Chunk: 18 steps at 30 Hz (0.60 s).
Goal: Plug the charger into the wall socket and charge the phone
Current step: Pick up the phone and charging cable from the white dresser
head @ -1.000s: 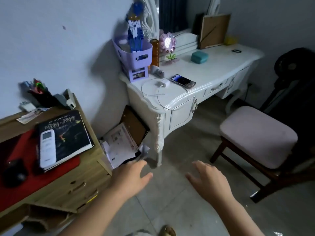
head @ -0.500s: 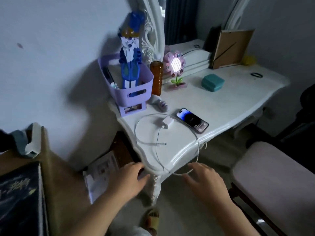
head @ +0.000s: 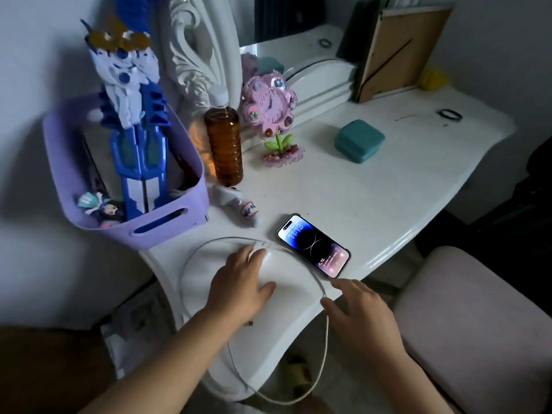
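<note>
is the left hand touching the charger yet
Touching. The head view shows the left hand lying on the white table, fingertips on top of the white charger, which they partly cover. No gap shows between them.

On the dressing table (head: 388, 186), the phone (head: 313, 245) lies near the front edge, with the charger (head: 266, 256) just left of it under the left hand (head: 239, 286) and the cable (head: 324, 339) looping round that hand and hanging over the edge. The right hand (head: 360, 316) sits at the front edge, right of the cable. Behind the charger stand the basket (head: 167, 225) at the left, the bottle (head: 224, 147) beside it, then the flower ornament (head: 273, 115) and the small box (head: 359, 141) farther right.
</note>
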Tool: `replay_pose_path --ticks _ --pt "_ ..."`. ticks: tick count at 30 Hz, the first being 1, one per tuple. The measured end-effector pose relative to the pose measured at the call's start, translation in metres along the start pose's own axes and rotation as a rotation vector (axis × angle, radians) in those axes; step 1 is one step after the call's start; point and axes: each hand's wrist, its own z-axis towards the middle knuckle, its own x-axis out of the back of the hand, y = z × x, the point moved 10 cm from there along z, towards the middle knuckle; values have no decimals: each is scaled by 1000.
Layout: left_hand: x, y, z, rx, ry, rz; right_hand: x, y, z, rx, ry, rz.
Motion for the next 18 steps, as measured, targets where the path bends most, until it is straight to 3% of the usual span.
replay_pose_path --ticks 4,14,18 --pt "-3 1 29 63 97 10 -2 11 38 40 -55 -20" --pt "-23 -11 55 257 -24 28 -22 4 107 247 -90 -28" --pt "-8 -26 30 324 68 17 -33 -11 119 326 -126 -45"
